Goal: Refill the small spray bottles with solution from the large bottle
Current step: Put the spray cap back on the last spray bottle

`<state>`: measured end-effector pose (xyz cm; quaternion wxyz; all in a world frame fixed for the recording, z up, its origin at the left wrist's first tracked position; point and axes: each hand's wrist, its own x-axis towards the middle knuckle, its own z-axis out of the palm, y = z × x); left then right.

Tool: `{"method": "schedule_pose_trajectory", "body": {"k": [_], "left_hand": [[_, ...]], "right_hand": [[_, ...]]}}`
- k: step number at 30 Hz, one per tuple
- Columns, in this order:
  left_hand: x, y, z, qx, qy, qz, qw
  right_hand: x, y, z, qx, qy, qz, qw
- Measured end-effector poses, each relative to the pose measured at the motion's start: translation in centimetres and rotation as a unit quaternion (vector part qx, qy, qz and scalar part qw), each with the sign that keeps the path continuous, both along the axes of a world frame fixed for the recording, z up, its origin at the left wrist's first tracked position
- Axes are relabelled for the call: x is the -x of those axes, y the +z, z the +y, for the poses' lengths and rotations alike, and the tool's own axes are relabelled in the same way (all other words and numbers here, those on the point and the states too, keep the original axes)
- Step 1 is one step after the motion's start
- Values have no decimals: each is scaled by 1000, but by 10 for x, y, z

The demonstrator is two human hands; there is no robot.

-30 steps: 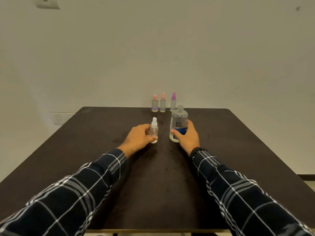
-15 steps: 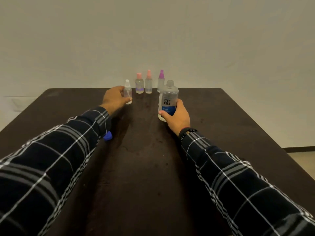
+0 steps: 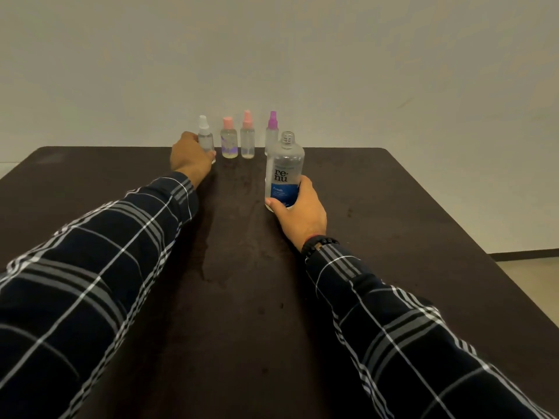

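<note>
My left hand (image 3: 189, 157) grips a small clear spray bottle with a white top (image 3: 205, 137), standing at the far edge of the dark table (image 3: 393, 207), left of a row of three small bottles. That row holds a pink-capped bottle (image 3: 229, 142), a pink-topped spray bottle (image 3: 247, 136) and a purple-topped spray bottle (image 3: 272, 131). My right hand (image 3: 299, 211) holds the large clear bottle with a blue label (image 3: 283, 170) near its base. It stands upright with no cap, in front of the purple-topped bottle.
A pale wall (image 3: 272, 55) rises right behind the table's far edge. Wet streaks (image 3: 211, 252) mark the tabletop between my arms. Floor and a dark skirting strip (image 3: 526, 255) show at the right.
My left hand has carried the white-topped bottle from mid-table to the far edge, beside the row. The right hand stays on the large bottle. The camera has moved closer.
</note>
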<state>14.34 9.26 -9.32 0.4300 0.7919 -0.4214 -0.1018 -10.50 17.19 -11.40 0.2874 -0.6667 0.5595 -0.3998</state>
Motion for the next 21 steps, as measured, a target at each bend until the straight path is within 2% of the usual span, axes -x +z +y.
{"method": "schedule_pose_trajectory", "body": {"k": [3, 10, 21], "left_hand": [[0, 1, -2, 3, 13, 8, 1000], [-14, 7, 0, -11, -29, -13, 999], [-15, 4, -8, -4, 0, -17, 1000]], "right_hand": [[-1, -2, -2, -1, -2, 9, 1000], [-2, -1, -2, -9, -1, 13, 1000], [-1, -4, -4, -7, -8, 19, 1000]]}}
